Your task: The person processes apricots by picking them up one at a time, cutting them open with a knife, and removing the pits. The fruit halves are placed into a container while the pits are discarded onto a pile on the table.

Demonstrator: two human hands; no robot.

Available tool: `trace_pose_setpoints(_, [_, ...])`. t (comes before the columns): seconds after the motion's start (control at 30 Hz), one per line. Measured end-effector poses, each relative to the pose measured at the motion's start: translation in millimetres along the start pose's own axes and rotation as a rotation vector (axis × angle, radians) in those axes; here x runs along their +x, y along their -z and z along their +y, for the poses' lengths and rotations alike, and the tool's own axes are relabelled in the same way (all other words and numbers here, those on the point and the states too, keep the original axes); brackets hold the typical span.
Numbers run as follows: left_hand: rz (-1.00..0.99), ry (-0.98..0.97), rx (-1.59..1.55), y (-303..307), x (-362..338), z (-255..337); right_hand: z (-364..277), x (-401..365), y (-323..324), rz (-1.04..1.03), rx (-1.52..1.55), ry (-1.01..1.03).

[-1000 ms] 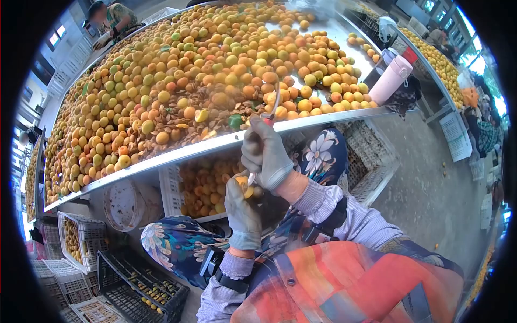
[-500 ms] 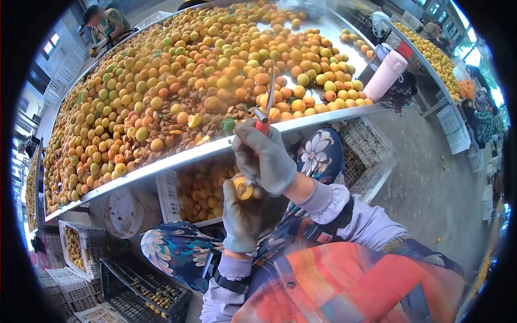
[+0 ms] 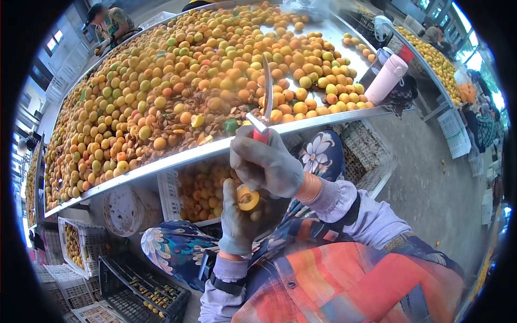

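My gloved right hand (image 3: 266, 164) is wrapped round the red handle of a knife (image 3: 267, 89). Its curved blade points up over the table's edge, and a short metal crosspiece sits at the handle's top. Just below, my gloved left hand (image 3: 237, 220) grips a cut apricot (image 3: 248, 198) between thumb and fingers. The cut face is turned up and shows a brown centre. Beyond both hands, whole apricots (image 3: 177, 70) are heaped on a metal-edged table (image 3: 323, 118), with brown pits (image 3: 167, 123) piled near its front.
A crate of apricots (image 3: 199, 196) stands under the table edge, beside a white bucket (image 3: 126, 210). Black (image 3: 142, 285) and white (image 3: 83, 247) crates sit lower left. A pink bottle (image 3: 386, 79) stands at the table's right corner. Another person (image 3: 110, 27) sits at far left.
The apricot in my left hand now shows its cut face more fully, with the brown centre visible. The knife has turned slightly, its blade more upright, and my right hand has shifted a little.
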State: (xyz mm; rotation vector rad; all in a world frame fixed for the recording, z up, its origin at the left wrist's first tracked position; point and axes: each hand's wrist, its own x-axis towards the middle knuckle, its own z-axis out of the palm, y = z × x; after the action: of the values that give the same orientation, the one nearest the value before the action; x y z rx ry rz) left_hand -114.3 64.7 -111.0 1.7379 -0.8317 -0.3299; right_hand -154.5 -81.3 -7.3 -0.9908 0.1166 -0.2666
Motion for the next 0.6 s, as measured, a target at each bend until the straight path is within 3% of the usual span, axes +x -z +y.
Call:
trace_pose_setpoints(0.07, [0.005, -0.108, 0.025, -2, 0, -6, 2, 0, 2, -0.023, -0.037, -0.046])
trace_pose_setpoints(0.13, [-0.075, 0.671, -1.448, -5, 3, -11, 5, 1, 2, -0.084, -0.007, -0.013])
trace_pose_setpoints(0.17, [-0.075, 0.671, -1.449, -4, 4, -7, 6, 1, 3, -0.085, -0.007, -0.014])
trace_pose_setpoints(0.33, [-0.248, -0.136, 0.097, 1, 7, 14, 10, 6, 17, -0.255, 0.095, -0.107])
trace_pose_setpoints(0.37, [-0.250, -0.133, 0.096, -1, 5, 5, 11, 7, 18, -0.252, 0.097, -0.109])
trace_pose_setpoints(0.43, [-0.273, -0.278, 0.145, -4, 5, -8, 13, 9, 18, -0.520, 0.525, -0.226])
trace_pose_setpoints(0.47, [-0.276, -0.277, 0.144, -5, 1, -11, 13, 6, 18, -0.518, 0.526, -0.224])
trace_pose_setpoints(0.53, [-0.321, 0.007, -0.018, -4, 1, 4, 13, -4, 16, -0.288, -0.064, -0.052])
trace_pose_setpoints(0.6, [-0.336, 0.024, -0.030, -9, 3, -3, 20, -7, 21, -0.299, -0.012, -0.024])
